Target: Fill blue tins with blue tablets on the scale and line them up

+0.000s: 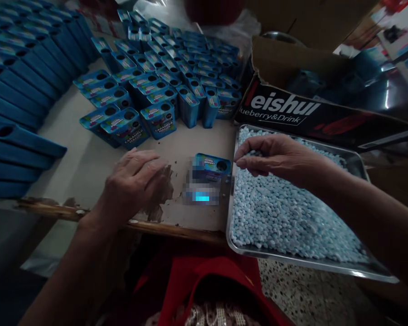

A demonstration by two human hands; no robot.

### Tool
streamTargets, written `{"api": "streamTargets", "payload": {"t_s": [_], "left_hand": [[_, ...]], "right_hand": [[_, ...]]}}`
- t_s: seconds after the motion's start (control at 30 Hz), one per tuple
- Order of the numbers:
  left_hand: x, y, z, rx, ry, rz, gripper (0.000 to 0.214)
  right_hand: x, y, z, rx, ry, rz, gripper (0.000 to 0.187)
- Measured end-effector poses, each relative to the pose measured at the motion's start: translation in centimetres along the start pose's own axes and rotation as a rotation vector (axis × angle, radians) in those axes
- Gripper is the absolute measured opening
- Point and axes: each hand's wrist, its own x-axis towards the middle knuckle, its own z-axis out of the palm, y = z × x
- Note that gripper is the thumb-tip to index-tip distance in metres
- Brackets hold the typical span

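Observation:
My left hand [134, 174] lies on the table near its front edge, palm down and fingers stretched out, with nothing seen in it. Over the left side of a metal tray [230, 213] is my right hand [268, 156], its fingers curled together around a few small candies. Pale blue candies [285, 222] fill the tray. Between my hands stands one blue candy box [207, 166] with a dark round hole in its top. It appears to sit on a small device with a lit blue display [201, 196], mostly blurred out, perhaps a scale.
Many similar blue boxes [159, 120] marked "Caramelo Macizo" stand in the middle and back. Long rows of them [27, 86] line the left. A black cardboard box [326, 113] borders the tray's far side. The table's worn wooden edge [177, 230] runs in front of me.

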Motion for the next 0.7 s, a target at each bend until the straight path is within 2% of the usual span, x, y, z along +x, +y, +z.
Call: {"api": "streamTargets", "payload": {"t_s": [0.13,0.3,0.43,0.53,0.7], "left_hand": [[0.1,0.8,1.0,-0.099,-0.037,-0.071,0.023],[0.7,1.8,1.0,-0.202,-0.007,-0.204,0.028],[1.2,2.2,0.9,-0.313,-0.048,-0.308,0.035],[1.1,2.2,0.9,-0.348,-0.069,-0.308,0.037],[0.6,2.1,0.7,-0.308,-0.111,-0.318,0.037]], "right_hand": [[0.6,-1.1,-0.4,-0.208,-0.059,-0.009,0.016],[0.9,-2.0,0.1,-0.463,0.008,-0.098,0.006],[1.2,-2.7,0.6,-0.571,0.027,-0.171,0.008],[1.5,-3.1,1.0,-0.673,0.058,-0.220,0.011],[1.6,-3.4,2.0,-0.866,0.030,-0.333,0.020]]}}
